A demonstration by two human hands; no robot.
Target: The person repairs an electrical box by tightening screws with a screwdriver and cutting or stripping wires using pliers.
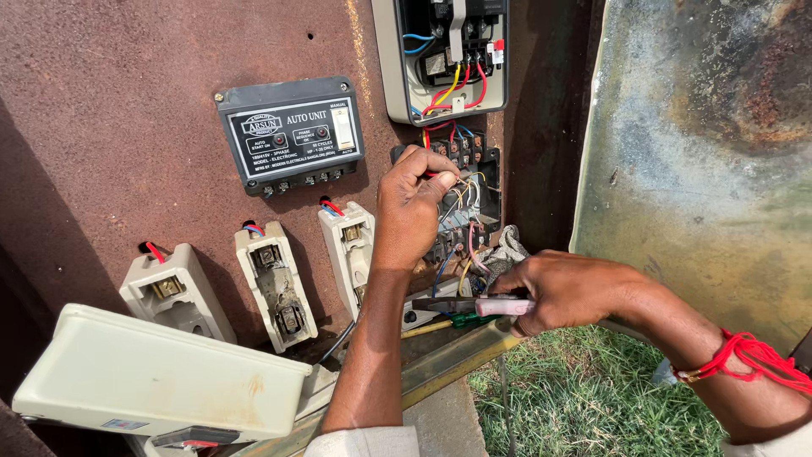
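My left hand reaches up to a black terminal block on a rusty brown panel, its fingers pinched on thin wires there. My right hand is lower and to the right, closed around the pink handles of a pair of pliers whose dark jaws point left. A red thread bracelet circles the right wrist. A grey cloth lies bunched just above the right hand.
A black control unit sits upper left. Three cream fuse holders stand in a row below it. An open cream switch box with coloured wires hangs above. A cream cover hangs open lower left. A rusty door stands right, with grass below.
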